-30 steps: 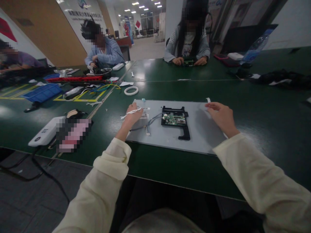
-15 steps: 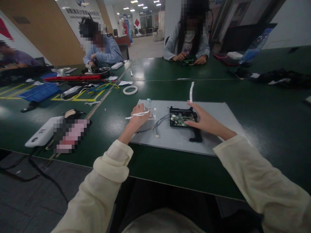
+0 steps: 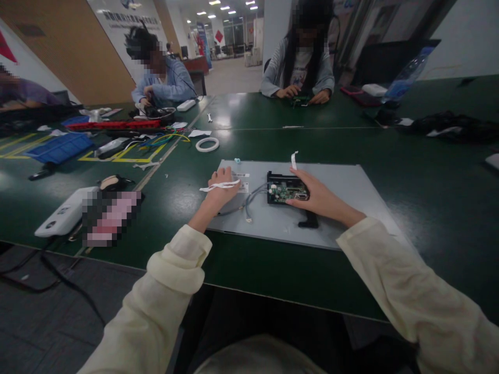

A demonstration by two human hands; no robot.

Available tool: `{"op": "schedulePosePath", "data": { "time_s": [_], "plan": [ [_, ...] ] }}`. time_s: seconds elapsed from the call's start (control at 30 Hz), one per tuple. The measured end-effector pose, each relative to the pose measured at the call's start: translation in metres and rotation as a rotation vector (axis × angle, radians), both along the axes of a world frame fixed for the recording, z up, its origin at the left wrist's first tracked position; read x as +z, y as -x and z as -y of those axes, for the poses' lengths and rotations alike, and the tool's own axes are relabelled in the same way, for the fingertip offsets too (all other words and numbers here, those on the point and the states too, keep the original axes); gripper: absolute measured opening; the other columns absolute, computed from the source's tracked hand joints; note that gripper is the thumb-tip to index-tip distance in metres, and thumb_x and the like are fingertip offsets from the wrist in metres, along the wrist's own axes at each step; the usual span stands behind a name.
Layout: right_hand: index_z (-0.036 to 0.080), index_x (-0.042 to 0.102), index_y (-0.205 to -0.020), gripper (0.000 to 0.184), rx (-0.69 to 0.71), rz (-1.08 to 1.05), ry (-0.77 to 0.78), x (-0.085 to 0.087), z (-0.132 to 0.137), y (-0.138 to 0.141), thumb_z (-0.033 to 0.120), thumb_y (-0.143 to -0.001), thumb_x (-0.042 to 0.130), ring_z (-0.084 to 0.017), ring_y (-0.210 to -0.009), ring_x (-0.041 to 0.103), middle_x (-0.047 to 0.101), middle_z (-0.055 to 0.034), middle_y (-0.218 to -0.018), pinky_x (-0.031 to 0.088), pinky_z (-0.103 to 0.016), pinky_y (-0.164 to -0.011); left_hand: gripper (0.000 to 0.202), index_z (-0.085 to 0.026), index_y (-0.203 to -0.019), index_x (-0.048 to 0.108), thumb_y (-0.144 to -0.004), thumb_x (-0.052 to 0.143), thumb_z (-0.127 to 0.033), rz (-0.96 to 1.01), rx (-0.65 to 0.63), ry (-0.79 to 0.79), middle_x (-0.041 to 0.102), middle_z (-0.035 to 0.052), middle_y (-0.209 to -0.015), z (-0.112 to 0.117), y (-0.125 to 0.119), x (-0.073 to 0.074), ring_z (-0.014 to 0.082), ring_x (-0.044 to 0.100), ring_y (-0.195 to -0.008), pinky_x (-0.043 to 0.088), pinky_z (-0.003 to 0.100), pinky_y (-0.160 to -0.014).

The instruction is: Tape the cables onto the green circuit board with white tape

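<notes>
A grey metal panel [image 3: 343, 197] lies flat on the green table [image 3: 273, 140] in front of me. On it sits a black plastic frame holding a small green circuit board [image 3: 281, 190], with grey wires [image 3: 251, 200] running to its left. My left hand [image 3: 219, 190] rests on the panel's left part, fingers curled, with a white ribbon strip [image 3: 218, 185] lying across it. My right hand [image 3: 315, 193] lies on the frame beside the circuit board, and a short white strip [image 3: 293, 160] sticks up from its fingertips.
A white tape roll [image 3: 207, 144] lies beyond the panel. At the left are a white box [image 3: 62, 218], a blue tray [image 3: 58, 148], a red strip [image 3: 113, 125] and coloured cables [image 3: 167, 139]. Two people work at the far side. Dark items [image 3: 448, 124] lie at the right.
My right hand moved from the panel's right part leftward onto the circuit board frame, carrying the white strip, which now stands lower. My left hand stayed in place.
</notes>
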State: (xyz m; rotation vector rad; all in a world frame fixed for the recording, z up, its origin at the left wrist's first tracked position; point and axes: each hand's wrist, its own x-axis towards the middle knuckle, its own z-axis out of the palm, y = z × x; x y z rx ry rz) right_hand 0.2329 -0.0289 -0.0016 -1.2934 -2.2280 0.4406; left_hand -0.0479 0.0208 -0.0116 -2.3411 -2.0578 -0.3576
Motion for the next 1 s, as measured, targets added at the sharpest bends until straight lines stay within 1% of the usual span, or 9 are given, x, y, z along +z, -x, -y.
{"op": "schedulePosePath", "data": {
  "time_s": [0.1, 0.2, 0.3, 0.37, 0.47, 0.57, 0.7, 0.87, 1.0],
  "plan": [
    [0.022, 0.027, -0.141, 0.083, 0.003, -0.01, -0.022, -0.003, -0.002, 0.0, 0.057, -0.073, 0.059, -0.029, -0.126, 0.035, 0.035, -0.0104, -0.14, 0.031, -0.047, -0.104, 0.051, -0.014, -0.126, 0.04, -0.084, 0.043, -0.042, -0.016, 0.022, 0.009, 0.045, 0.0166, -0.128, 0.0, 0.0, -0.002, 0.0305, 0.039, -0.123, 0.036, 0.043, -0.098],
    [0.021, 0.027, -0.141, 0.083, 0.001, -0.009, -0.02, -0.006, -0.002, 0.002, 0.056, -0.073, 0.059, -0.029, -0.125, 0.036, 0.036, -0.011, -0.139, 0.032, -0.046, -0.103, 0.054, -0.013, -0.129, 0.037, -0.084, 0.043, -0.042, -0.015, 0.034, -0.06, 0.036, 0.0179, -0.137, 0.006, -0.007, 0.003, 0.033, 0.03, -0.129, 0.032, 0.047, -0.101],
    [0.02, 0.032, -0.139, 0.079, -0.037, -0.008, -0.032, -0.004, -0.001, 0.004, 0.054, -0.073, 0.06, -0.031, -0.13, 0.029, 0.036, -0.0109, -0.14, 0.028, -0.049, -0.105, 0.051, -0.015, -0.131, 0.034, -0.086, 0.041, -0.038, 0.016, -0.054, -0.169, 0.029, 0.0155, -0.143, 0.011, -0.025, 0.012, 0.0308, 0.02, -0.134, 0.025, 0.048, -0.105],
    [0.02, 0.039, -0.135, 0.068, -0.094, -0.068, -0.077, 0.0, 0.001, 0.004, 0.05, -0.077, 0.058, -0.03, -0.13, 0.028, 0.039, -0.0095, -0.138, 0.026, -0.049, -0.106, 0.049, -0.016, -0.131, 0.034, -0.086, 0.042, -0.034, 0.048, -0.15, -0.202, 0.03, 0.0142, -0.143, 0.012, -0.043, 0.019, 0.0288, 0.019, -0.135, 0.023, 0.048, -0.106],
    [0.021, 0.055, -0.119, 0.041, -0.229, -0.312, -0.128, 0.008, 0.001, 0.002, 0.041, -0.083, 0.05, -0.025, -0.117, 0.047, 0.055, -0.0075, -0.123, 0.035, -0.044, -0.1, 0.045, -0.015, -0.128, 0.038, -0.086, 0.042, -0.029, 0.116, -0.303, -0.192, 0.035, 0.0128, -0.14, 0.009, -0.073, 0.027, 0.0263, 0.025, -0.133, 0.025, 0.045, -0.106],
    [0.02, 0.064, -0.096, 0.027, -0.322, -0.617, -0.033, 0.012, 0.0, -0.003, 0.04, -0.084, 0.049, -0.02, -0.092, 0.061, 0.065, -0.0056, -0.101, 0.047, -0.036, -0.083, 0.044, -0.014, -0.127, 0.04, -0.085, 0.044, -0.027, 0.179, -0.402, -0.164, 0.04, 0.0123, -0.137, 0.007, -0.102, 0.03, 0.0246, 0.03, -0.13, 0.029, 0.042, -0.106],
    [0.019, 0.066, -0.086, 0.026, -0.305, -0.829, 0.178, 0.009, -0.004, -0.007, 0.042, -0.078, 0.055, -0.013, -0.071, 0.061, 0.066, -0.0048, -0.097, 0.048, -0.024, -0.062, 0.045, -0.014, -0.127, 0.038, -0.085, 0.043, -0.029, 0.222, -0.471, -0.152, 0.041, 0.0136, -0.135, 0.01, -0.126, 0.025, 0.0243, 0.036, -0.127, 0.032, 0.041, -0.103],
    [0.016, 0.067, -0.074, 0.026, -0.44, -0.811, 0.313, 0.006, -0.005, -0.006, 0.04, -0.072, 0.059, -0.011, -0.056, 0.058, 0.068, -0.0078, -0.085, 0.034, -0.018, -0.039, 0.053, -0.015, -0.132, 0.031, -0.083, 0.044, -0.029, 0.213, -0.476, -0.156, 0.036, 0.0162, -0.138, 0.011, -0.132, 0.008, 0.0262, 0.036, -0.127, 0.033, 0.042, -0.102],
    [0.013, 0.066, -0.069, 0.022, -0.523, -0.797, 0.388, 0.007, -0.002, -0.006, 0.034, -0.07, 0.059, -0.012, -0.052, 0.058, 0.067, -0.0098, -0.079, 0.028, -0.017, -0.034, 0.054, -0.013, -0.133, 0.029, -0.083, 0.043, -0.031, 0.213, -0.445, -0.165, 0.036, 0.0171, -0.139, 0.008, -0.131, 0.0, 0.0275, 0.037, -0.126, 0.033, 0.042, -0.102]
  ]
}}
